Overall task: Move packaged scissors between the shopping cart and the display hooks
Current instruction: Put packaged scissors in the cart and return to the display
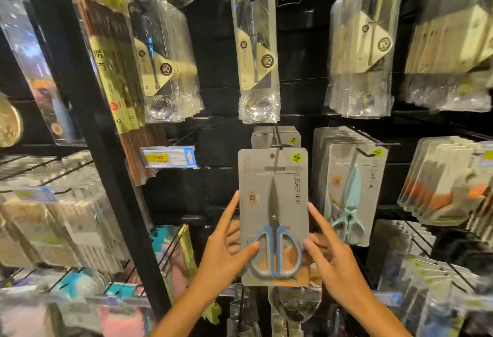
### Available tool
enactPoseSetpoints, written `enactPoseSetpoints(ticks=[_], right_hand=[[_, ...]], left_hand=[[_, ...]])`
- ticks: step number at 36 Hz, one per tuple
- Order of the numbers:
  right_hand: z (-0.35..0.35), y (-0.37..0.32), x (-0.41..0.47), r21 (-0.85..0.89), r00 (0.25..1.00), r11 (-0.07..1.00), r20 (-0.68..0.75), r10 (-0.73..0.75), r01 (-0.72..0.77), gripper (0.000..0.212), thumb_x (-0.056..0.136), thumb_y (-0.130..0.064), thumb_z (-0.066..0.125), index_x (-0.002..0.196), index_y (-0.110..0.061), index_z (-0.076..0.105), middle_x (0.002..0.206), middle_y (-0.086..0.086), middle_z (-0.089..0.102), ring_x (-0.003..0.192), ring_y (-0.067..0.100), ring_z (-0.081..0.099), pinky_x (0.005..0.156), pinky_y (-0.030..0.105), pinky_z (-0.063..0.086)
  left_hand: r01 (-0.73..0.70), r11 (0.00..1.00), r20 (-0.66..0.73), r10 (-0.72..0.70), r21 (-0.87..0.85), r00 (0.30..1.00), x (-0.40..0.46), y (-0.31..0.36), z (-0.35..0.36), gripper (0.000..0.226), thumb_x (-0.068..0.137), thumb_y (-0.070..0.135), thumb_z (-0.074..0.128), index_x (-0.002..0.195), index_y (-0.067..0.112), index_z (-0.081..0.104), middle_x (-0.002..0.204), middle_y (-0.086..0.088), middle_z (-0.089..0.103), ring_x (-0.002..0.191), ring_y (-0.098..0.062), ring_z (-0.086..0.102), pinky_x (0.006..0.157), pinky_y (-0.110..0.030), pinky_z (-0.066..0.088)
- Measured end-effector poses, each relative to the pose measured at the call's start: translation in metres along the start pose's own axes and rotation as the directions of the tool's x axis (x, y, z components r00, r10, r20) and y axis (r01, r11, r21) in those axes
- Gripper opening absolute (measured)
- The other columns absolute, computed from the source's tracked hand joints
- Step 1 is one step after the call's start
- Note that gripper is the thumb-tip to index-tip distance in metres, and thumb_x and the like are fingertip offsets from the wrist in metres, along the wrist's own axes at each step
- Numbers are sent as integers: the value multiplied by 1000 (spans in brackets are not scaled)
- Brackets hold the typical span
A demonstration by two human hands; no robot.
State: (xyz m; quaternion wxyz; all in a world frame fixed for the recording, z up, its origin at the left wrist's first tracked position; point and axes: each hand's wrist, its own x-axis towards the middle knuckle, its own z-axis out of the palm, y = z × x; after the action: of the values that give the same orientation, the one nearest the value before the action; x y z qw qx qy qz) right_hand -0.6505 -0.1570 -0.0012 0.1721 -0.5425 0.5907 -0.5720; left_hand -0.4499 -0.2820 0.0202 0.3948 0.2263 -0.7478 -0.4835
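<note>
Now both hands' fingers [234, 214] clamp scissors pack [273, 216], blue-handled scissors inside

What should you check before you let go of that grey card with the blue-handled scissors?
1. Both hands hold the grey card pack of blue-handled scissors, left hand and right hand: ok.
2. Card hole on the black wire hook: cannot tell.
3. Card upright: ok.
4. Same grey cards behind it: ok.
5. Clear of the neighbouring pale teal scissors pack: ok.
</note>
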Motion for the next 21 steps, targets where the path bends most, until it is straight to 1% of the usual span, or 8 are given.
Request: enactPoseSetpoints(ticks=[4,6,9,11,15,18,20,21], right_hand=[[-4,-4,-3,16,1000,1000,-10,-17,17,67,103,-9,49,152,-46,24,105,-7,77,99,11,73,84,21,58],[-6,-2,-4,34,999,999,-29,-18,19,66,103,-7,49,151,-45,26,101,-4,77,95,12,74,81,19,57],[-10,3,-4,60,999,998,-30,-15,16,66,103,-9,49,152,-46,27,105,-1,77,99,16,73,84,26,59],[-12,8,-3,70,999,997,-28,-18,20,65,103,-10,50,152,-48,29,105,2,76,99,19,73,83,25,59],[-13,16,3,34,999,999,-13,-29,30,67,103,-17,51,148,-61,27,98,16,71,94,25,72,83,30,60],[-11,22,13,-19,1000,1000,5,-13,13,67,103,-25,51,147,-65,20,95,0,74,92,8,71,85,27,57],[-8,24,22,-35,999,999,21,23,-23,70,103,-29,53,148,-65,15,103,-5,76,99,10,72,91,37,58],[-6,24,27,-46,999,998,24,36,-34,71,102,-32,54,148,-66,12,104,-2,76,99,18,72,92,45,57]], left_hand=[[10,1000,-1,-10,-5,1000,3,1,5,100,80,21,81,154,49,20,128,10,68,118,-15,67,95,-45,58],[7,1000,0,-7,-12,1000,4,2,7,99,79,21,80,154,48,20,127,13,68,118,-14,67,94,-44,59],[0,1000,24,0,-18,1000,4,2,12,98,81,21,80,154,46,19,127,15,68,118,-14,67,94,-41,59],[12,1000,32,-11,-27,999,5,-1,14,98,82,20,80,154,46,19,127,12,68,117,-15,68,94,-43,59],[51,998,53,-48,-45,997,10,-6,14,100,82,22,80,155,47,16,128,8,68,116,-19,68,96,-45,58],[61,998,88,-60,0,994,21,-6,12,102,83,31,79,155,51,9,132,8,66,119,-14,66,99,-40,56],[80,997,102,-82,21,991,32,-5,11,101,86,33,77,154,55,6,135,9,63,121,-10,65,103,-39,54],[89,996,110,-91,30,990,38,-6,10,100,88,32,76,154,56,5,137,8,61,121,-9,64,104,-39,53]])
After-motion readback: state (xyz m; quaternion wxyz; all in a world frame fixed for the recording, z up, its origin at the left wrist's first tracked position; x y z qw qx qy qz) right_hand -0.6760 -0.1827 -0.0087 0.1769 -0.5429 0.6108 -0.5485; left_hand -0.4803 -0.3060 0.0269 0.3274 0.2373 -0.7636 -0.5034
